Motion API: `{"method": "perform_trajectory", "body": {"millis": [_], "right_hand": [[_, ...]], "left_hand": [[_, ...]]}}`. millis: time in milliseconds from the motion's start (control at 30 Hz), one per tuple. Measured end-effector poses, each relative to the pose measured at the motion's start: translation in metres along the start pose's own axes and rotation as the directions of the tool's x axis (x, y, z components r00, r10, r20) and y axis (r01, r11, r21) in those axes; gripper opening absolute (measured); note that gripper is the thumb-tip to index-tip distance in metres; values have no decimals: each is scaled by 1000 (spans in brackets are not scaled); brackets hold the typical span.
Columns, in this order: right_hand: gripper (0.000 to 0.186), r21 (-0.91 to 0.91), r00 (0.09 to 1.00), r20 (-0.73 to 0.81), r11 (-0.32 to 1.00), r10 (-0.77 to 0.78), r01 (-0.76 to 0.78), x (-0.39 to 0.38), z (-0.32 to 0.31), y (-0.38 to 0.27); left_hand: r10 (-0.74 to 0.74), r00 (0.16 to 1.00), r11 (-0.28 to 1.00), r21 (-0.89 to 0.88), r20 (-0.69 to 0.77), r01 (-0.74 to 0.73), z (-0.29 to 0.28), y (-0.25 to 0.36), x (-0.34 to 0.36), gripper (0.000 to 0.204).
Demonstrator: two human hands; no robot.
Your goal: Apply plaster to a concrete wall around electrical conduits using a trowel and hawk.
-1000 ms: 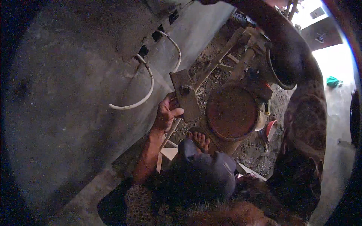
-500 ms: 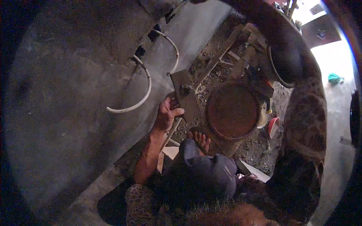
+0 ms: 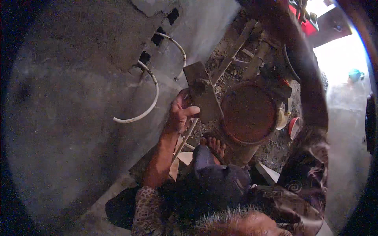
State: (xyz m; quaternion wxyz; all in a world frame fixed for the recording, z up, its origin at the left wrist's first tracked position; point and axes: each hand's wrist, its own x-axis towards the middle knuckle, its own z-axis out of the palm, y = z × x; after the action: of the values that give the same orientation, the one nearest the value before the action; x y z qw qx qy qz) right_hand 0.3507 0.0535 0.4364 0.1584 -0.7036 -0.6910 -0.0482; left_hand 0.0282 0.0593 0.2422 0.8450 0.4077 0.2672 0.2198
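My left hand [image 3: 182,115] grips the edge of a flat rectangular board [image 3: 210,108], its thumb lying on top. A small dark lump, like mortar, [image 3: 201,87] sits on the board. Just right of the board stands a round basin [image 3: 237,138] with a brown, dim inside; its contents are too dark to make out. My right arm [image 3: 316,106], in a dark patterned sleeve, reaches up along the right side and bends over the top of the view. The right hand itself is out of sight.
A grey wall [image 3: 78,98] fills the left, with two curved white pipes [image 3: 157,84] sticking out of dark holes. Wooden pieces [image 3: 236,51] lie on rubble beyond the basin. A red bowl [image 3: 293,128] stands right of it. My bare foot [image 3: 214,146] is below the board.
My left hand and the board have shifted slightly right. My raised right arm has moved inward, to the left. The view has shifted a little, showing more red at the top right.
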Motion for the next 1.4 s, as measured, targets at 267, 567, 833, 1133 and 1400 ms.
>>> {"method": "perform_trajectory", "body": {"millis": [267,567,833,1133,1400], "right_hand": [[23,563,887,-276,810,370,-163,-156,111,-46],[31,165,835,-549,977,-22,134,-186,146,-23],[23,267,871,-276,903,407,-337,-252,114,-35],[24,728,731,448,264,516,-632,-239,83,-65],[30,769,730,533,116,428,-629,-183,85,-68]], "left_hand": [[-39,997,971,-234,68,54,38,34,27,61],[8,993,944,-327,117,31,78,35,40,54],[90,996,981,-174,29,-84,71,46,30,53],[221,972,933,270,84,-236,59,36,34,58],[284,952,712,640,112,-288,48,45,31,58]]}}
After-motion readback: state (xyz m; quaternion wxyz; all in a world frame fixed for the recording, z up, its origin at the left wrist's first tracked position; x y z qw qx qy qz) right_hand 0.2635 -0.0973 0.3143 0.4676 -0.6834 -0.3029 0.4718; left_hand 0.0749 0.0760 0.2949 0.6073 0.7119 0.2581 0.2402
